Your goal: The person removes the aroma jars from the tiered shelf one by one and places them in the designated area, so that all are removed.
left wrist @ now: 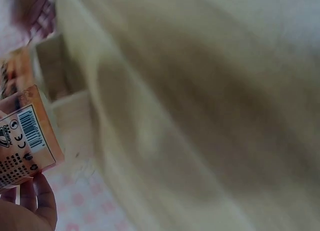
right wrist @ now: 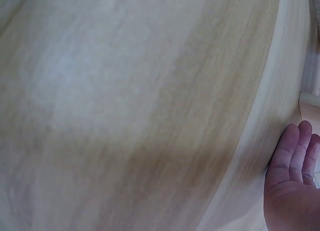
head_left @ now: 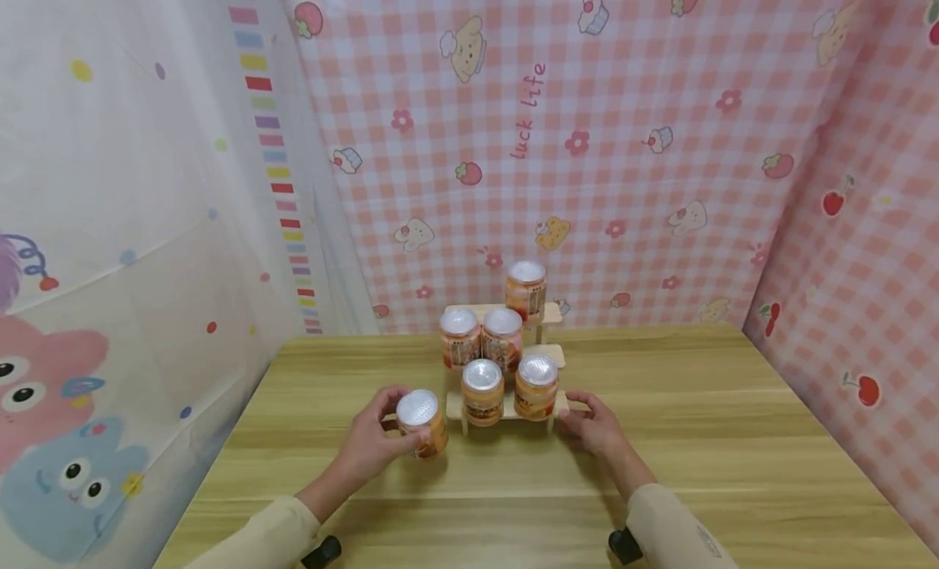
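The left hand (head_left: 372,440) grasps an orange can (head_left: 433,429) with a silver lid, thumb on the near side and fingers round the far side. This can is just left of the stepped wooden stand (head_left: 552,356), a little closer to the counter's near edge; whether its base meets the counter cannot be told. In the left wrist view, a barcode (left wrist: 31,128) shows on its label.

The right hand (head_left: 600,429) is released, its fingers extended and grasping nothing, at the right end of the stand's lowest step; contact with the wood is unclear. Both arms have cream sleeves (head_left: 267,532).

The stand is near the middle of the counter's back edge. Its lowest step bears two upright cans, one left (head_left: 482,392) and one right (head_left: 536,388), with a gap between them. Two more cans (head_left: 502,342) are side by side towards the left of the middle step, and a single can (head_left: 526,293) is towards the right of the top one.

The wood-grained counter (head_left: 682,406) meets a pink checked cloth (head_left: 623,186) along its back edge.
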The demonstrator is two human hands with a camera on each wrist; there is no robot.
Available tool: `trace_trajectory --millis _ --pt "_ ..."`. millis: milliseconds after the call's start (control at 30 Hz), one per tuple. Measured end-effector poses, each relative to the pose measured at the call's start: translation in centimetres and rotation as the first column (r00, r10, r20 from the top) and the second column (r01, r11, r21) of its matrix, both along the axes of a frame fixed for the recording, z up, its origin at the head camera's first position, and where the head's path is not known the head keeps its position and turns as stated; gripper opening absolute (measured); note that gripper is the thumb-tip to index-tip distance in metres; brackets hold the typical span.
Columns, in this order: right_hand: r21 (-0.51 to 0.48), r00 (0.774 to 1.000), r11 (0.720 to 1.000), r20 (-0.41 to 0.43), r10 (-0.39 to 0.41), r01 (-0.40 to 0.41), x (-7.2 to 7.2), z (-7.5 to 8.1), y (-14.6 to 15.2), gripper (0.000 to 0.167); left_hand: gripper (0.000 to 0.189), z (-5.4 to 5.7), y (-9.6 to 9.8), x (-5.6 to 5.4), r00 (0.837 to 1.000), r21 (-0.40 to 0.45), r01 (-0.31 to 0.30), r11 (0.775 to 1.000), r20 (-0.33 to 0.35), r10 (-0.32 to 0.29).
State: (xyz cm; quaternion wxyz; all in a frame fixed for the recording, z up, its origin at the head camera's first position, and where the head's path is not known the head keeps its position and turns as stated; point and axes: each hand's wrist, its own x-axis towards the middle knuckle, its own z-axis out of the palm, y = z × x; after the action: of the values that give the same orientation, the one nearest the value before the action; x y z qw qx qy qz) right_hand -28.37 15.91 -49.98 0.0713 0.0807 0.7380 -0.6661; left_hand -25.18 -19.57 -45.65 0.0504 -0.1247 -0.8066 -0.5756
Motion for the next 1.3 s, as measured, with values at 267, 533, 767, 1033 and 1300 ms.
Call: trace_trajectory --millis 267,533,767,1033,1300 --pt "0.002 1.000 1.000 -0.010 0.006 -0.006 0.0 0.0 0.0 0.042 0.063 -2.3 1.6 0.5 0.996 -0.011 0.082 0.997 0.029 -0.081" --pt "-0.005 1.000 1.000 0.002 -0.001 0.001 0.0 -0.2 0.1 0.042 0.064 -3.0 2.2 0.5 0.990 -0.022 0.142 0.990 0.017 -0.141" --pt "0.000 1.000 1.000 0.010 -0.003 0.003 -0.2 -0.3 0.1 0.043 0.065 -3.9 2.1 0.3 0.981 -0.069 0.192 0.979 0.057 -0.188" --pt "-0.014 1.000 1.000 0.003 -0.014 0.014 0.0 -0.5 0.1 0.042 0.080 -3.9 1.8 -0.2 0.977 -0.093 0.203 0.975 0.090 -0.195" --pt "-0.018 1.000 1.000 -0.012 -0.018 0.018 0.0 -0.4 0.1 0.040 0.067 -1.4 1.0 -2.1 0.997 -0.038 0.077 0.996 -0.002 -0.077"
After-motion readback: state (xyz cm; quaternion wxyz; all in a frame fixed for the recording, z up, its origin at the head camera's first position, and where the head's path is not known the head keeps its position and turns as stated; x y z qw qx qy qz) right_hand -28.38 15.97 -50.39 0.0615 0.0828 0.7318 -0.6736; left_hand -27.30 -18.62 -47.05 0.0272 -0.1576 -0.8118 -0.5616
